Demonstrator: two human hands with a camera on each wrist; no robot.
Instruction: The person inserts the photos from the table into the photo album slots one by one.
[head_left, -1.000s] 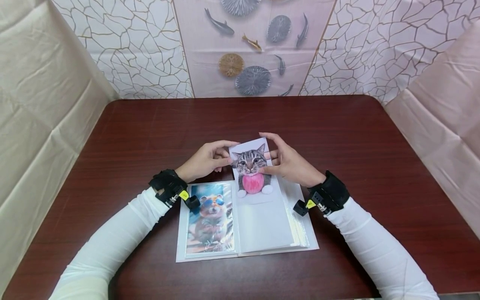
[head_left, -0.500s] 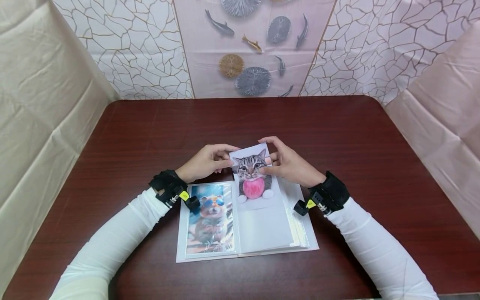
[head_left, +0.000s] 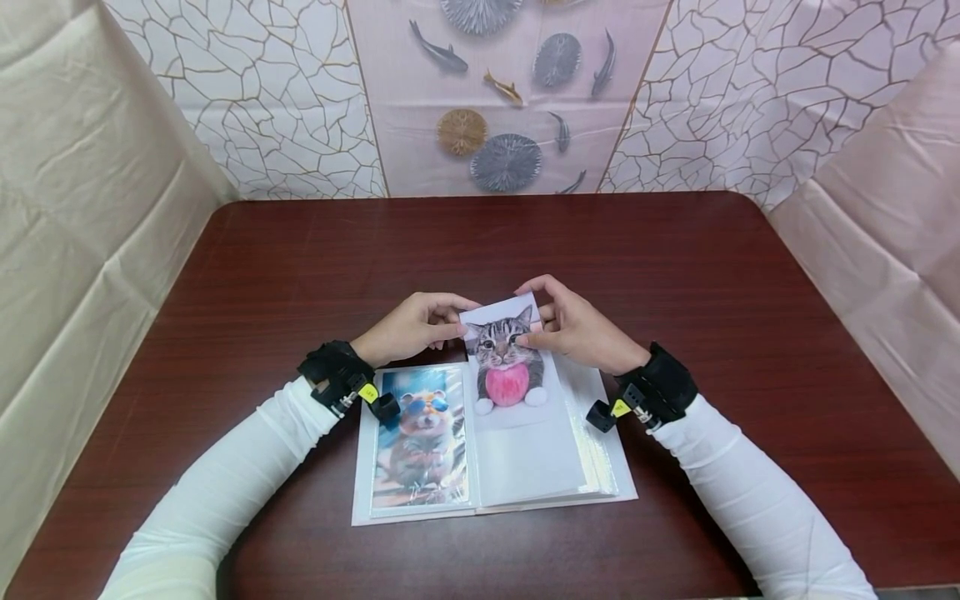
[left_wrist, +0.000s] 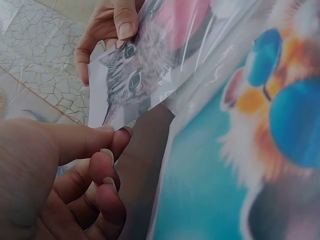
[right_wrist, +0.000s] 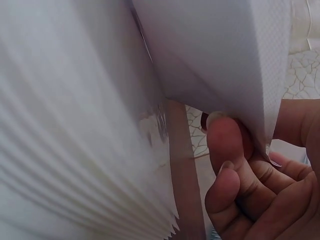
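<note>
A photo of a tabby cat with a pink ball [head_left: 507,384] is partly inside the clear sleeve on the right page of an open photo album [head_left: 525,467]. Its top end sticks out beyond the album's far edge. My left hand [head_left: 414,327] pinches the photo's upper left edge between thumb and forefinger, as the left wrist view shows of the cat photo [left_wrist: 125,90]. On the other side my right hand [head_left: 581,325] grips the right edge, thumb in front, fingers behind. In the right wrist view curled fingers [right_wrist: 227,145] lie against the white sheet [right_wrist: 210,55].
On the album's left page a sleeve holds a picture of a furry animal in blue sunglasses [head_left: 423,442]. Several further sleeves fan out at the right. The album lies on a dark red-brown table [head_left: 300,258], with a patterned cloth [head_left: 502,100] behind it.
The cat photo has slid down toward me, deeper into the sleeve, so less of it sticks out. Both hands have moved slightly down with it; the album has stayed in place.
</note>
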